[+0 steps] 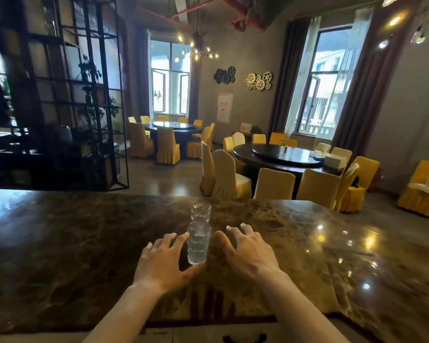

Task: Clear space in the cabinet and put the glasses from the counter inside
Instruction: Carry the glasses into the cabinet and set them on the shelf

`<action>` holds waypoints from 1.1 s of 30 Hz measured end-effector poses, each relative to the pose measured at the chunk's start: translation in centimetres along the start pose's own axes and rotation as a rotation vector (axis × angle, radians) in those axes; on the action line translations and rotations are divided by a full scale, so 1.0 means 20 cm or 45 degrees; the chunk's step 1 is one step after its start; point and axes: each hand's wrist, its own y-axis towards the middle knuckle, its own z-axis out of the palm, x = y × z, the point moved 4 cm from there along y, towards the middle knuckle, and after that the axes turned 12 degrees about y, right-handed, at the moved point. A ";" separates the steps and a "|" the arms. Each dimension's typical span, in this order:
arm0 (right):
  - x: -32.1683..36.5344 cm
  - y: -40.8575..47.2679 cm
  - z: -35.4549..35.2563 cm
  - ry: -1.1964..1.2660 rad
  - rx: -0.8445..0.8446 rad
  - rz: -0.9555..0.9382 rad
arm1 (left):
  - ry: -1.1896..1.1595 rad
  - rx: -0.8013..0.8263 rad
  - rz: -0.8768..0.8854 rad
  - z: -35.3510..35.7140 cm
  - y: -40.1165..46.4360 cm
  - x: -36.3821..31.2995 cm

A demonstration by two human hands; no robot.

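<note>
On the tabletop (pixel 84 233), stacked glasses (pixel 198 233) stand between both hands: left hand (pixel 164 261) spread open, touching them; right hand (pixel 248 251) open beside, empty.

Two bare forearms in view, no sleeves anywhere up to the frame edge. Left hand (pixel 162 262) and right hand (pixel 248 253): no rings, no watch, no bracelets. Short, pale fingernails (pixel 229 228), plain and unpainted.
</note>
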 end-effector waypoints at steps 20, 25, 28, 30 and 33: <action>-0.04 1.42 0.48 -0.109 0.263 -0.072 | -0.123 0.237 0.439 0.44 0.85 0.00; -0.03 1.56 0.55 -0.168 0.418 -0.155 | -0.167 0.316 0.453 0.43 0.86 -0.01; -0.04 1.60 0.60 -0.196 0.470 -0.208 | -0.158 0.370 0.462 0.42 0.88 0.00; -0.04 1.63 0.60 -0.194 0.463 -0.249 | -0.186 0.392 0.431 0.40 0.89 0.02; -0.05 1.62 0.57 -0.149 0.423 -0.281 | -0.209 0.401 0.351 0.39 0.91 0.06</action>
